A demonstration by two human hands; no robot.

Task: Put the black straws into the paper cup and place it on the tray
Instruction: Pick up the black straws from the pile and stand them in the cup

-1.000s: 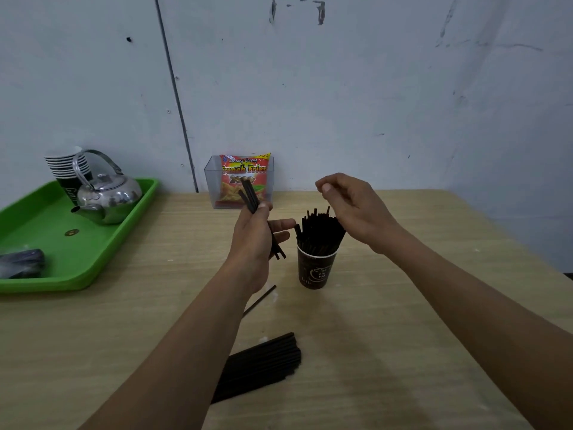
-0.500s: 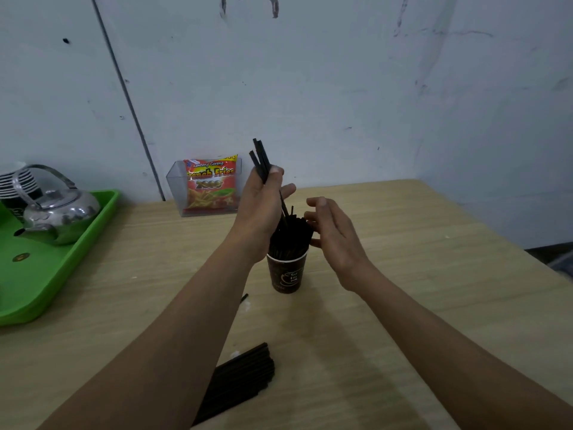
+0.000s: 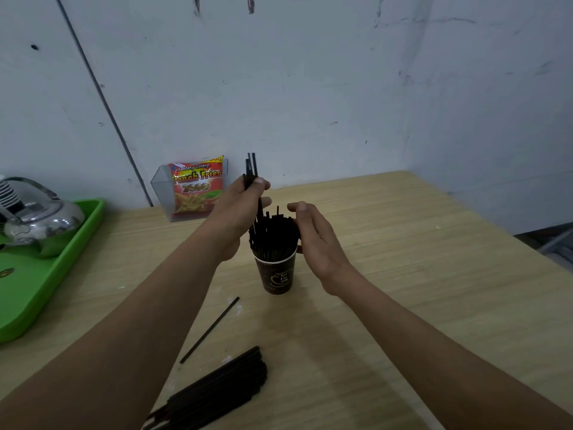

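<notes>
Black straws, a few pinched in my left hand, stand nearly upright, lower ends in the paper cup.
Half a second ago their tops leaned left; my right hand stays slack-fingered just right of the cup's packed bunch. One cup sits below both hands. Nearer me lie one loose straw and one bundle. Far left is one green tray carrying one kettle, and beyond my left hand one snack packet.
</notes>
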